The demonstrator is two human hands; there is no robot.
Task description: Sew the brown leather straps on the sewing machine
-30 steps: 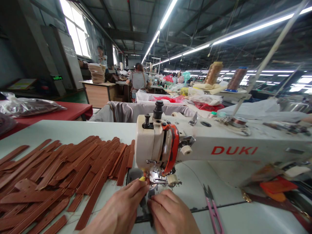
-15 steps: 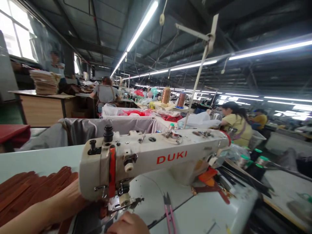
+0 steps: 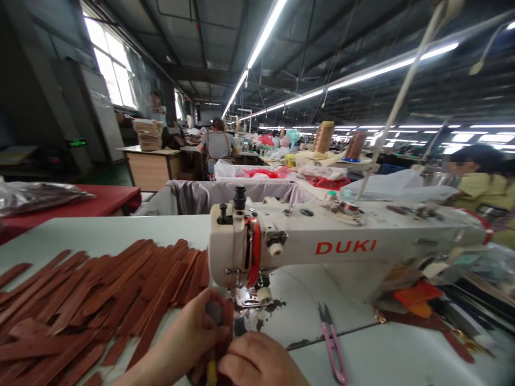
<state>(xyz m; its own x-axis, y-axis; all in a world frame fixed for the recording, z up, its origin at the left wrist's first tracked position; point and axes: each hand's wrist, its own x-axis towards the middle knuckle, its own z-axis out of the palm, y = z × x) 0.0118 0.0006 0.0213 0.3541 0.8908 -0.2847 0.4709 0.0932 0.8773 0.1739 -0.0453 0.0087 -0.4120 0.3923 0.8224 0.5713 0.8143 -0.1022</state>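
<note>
My left hand (image 3: pixel 189 338) is closed on a narrow brown leather strip (image 3: pixel 225 332) just in front of the presser foot (image 3: pixel 247 300) of a white DUKI sewing machine (image 3: pixel 341 246). My right hand (image 3: pixel 257 362) lies beside it at the lower edge, fingers curled against the same strip. A small yellow object (image 3: pixel 211 372) shows between the hands. A large pile of brown leather strips (image 3: pixel 92 295) spreads over the table to the left of my left hand.
Pink thread snips (image 3: pixel 332 343) lie on the table (image 3: pixel 394 354) right of the needle. Orange pieces (image 3: pixel 416 297) sit under the machine arm. A red table (image 3: pixel 104 195) with a plastic bag stands far left. A person in yellow (image 3: pixel 478 182) sits at right; others work behind.
The view has swung back left, so the strip pile shows again. My left hand has come out from behind the machine head and now pinches the strip at the presser foot.
</note>
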